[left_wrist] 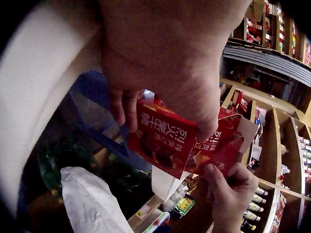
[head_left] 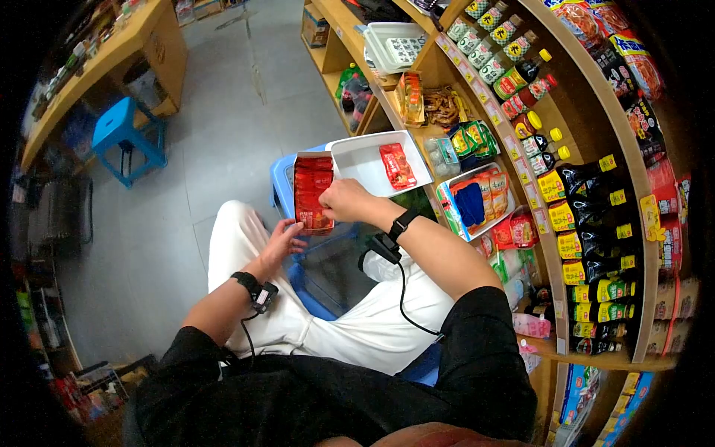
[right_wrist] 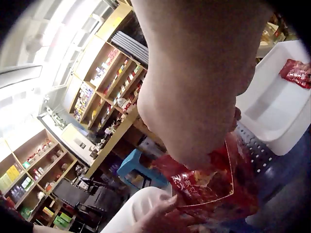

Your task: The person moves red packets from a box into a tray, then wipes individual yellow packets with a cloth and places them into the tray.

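A red cardboard box (head_left: 312,176), its top open, is filled with red snack packets and stands at the edge of a blue stool (head_left: 280,173) before the person. The left hand (head_left: 281,242) holds the box's near corner, its thumb against the printed side. At the box's right edge, the right hand (head_left: 348,201) has its fingers curled in and pinches the red cardboard side with the thumb, as the left wrist view shows. Its other fingertips are hidden behind the box. Beside the box is a white tray (head_left: 357,162) with red snack packets (head_left: 398,165) lying at its right end.
Shelves with soy sauce bottles (head_left: 577,223) and packaged food curve along the right. A second tray of orange packets (head_left: 491,195) rests close to the right forearm. A blue plastic stool (head_left: 128,138) stands on the grey floor to the left, near a wooden counter (head_left: 160,52).
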`<state>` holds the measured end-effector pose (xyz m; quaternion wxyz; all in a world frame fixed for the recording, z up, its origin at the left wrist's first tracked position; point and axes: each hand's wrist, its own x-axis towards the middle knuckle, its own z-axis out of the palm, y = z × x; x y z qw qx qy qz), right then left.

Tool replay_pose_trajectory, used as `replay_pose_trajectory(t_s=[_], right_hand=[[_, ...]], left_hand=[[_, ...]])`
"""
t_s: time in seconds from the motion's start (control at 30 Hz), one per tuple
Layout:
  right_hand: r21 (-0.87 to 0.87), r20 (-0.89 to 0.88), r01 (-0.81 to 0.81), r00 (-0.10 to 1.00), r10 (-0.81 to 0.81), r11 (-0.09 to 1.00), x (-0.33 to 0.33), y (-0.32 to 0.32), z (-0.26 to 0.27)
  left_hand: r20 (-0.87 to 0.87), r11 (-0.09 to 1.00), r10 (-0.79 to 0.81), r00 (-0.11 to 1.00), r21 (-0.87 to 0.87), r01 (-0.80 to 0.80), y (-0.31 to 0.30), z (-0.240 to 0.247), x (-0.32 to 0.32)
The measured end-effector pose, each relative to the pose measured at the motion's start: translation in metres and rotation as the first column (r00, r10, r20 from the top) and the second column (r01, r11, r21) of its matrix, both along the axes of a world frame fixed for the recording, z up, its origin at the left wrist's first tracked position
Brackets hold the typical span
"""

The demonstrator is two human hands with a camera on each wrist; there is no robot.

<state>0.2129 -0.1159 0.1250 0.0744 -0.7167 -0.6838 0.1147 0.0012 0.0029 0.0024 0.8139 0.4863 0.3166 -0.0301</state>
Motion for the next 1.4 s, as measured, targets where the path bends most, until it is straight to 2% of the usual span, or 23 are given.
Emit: replay_pose_trajectory(t_s=[0.13,0.2,0.33,0.53,0.73,0.77,0.87,0.93,1.0,1.07,1.13,1.17,1.3,1.4], right_hand=[[-0.012,-0.017,0.016,1.000,-0.016,1.000,0.000,-0.001,0.001],[-0.103,-0.043,0.004,0.999,-0.008,0.995,-0.001,-0.001,0.002],[-0.100,-0.028,0.056,0.998,-0.059,0.993,0.001,0.000,0.001],[-0.081,-0.169,0.140,0.974,-0.152,0.987,0.007,-0.001,0.007],[0.141,-0.363,0.363,0.885,-0.292,0.921,0.032,0.002,-0.004],[0.105,-0.369,0.382,0.872,-0.321,0.918,0.040,0.000,-0.004],[0.068,-0.308,0.463,0.852,-0.423,0.884,0.065,-0.005,-0.019],[0.084,-0.317,0.473,0.847,-0.426,0.877,0.082,-0.013,-0.028],[0.051,-0.258,0.552,0.812,-0.523,0.832,0.101,-0.023,-0.040],[0.031,-0.288,0.560,0.798,-0.529,0.828,0.118,-0.036,-0.050],[-0.009,-0.201,0.644,0.748,-0.632,0.765,0.128,-0.046,-0.052],[-0.079,-0.178,0.707,0.684,-0.708,0.703,0.131,-0.049,-0.053],[-0.130,-0.076,0.714,0.684,-0.725,0.688,0.156,-0.061,-0.082],[-0.116,-0.050,0.765,0.632,-0.773,0.633,0.157,-0.062,-0.087]], left_hand=[[-0.001,1.000,-0.002,1.000,-0.004,0.002,-0.001,0.002,0.001],[0.014,1.000,0.003,1.000,-0.003,-0.003,-0.001,-0.002,0.001],[0.025,1.000,0.006,1.000,0.003,-0.006,0.001,-0.008,0.001],[0.012,1.000,0.019,1.000,0.005,-0.019,-0.001,0.001,-0.001],[0.034,1.000,0.002,0.999,0.010,-0.003,0.000,-0.003,0.000],[0.034,1.000,0.000,0.999,0.011,0.000,0.000,-0.003,0.000],[0.022,1.000,0.014,1.000,0.023,-0.015,-0.002,0.006,0.000],[0.019,1.000,0.010,1.000,0.018,-0.010,-0.001,0.003,0.000],[0.020,1.000,0.009,1.000,0.009,-0.009,0.000,-0.002,0.001],[0.020,1.000,0.007,1.000,-0.001,-0.007,0.001,-0.003,0.001],[0.015,1.000,0.006,1.000,0.006,-0.006,0.001,-0.003,0.001],[0.014,1.000,0.006,1.000,0.004,-0.006,0.001,-0.002,0.001],[-0.005,1.000,0.001,1.000,0.008,-0.001,0.001,0.001,0.001],[-0.013,1.000,-0.001,1.000,0.006,0.001,0.002,0.003,0.001]])
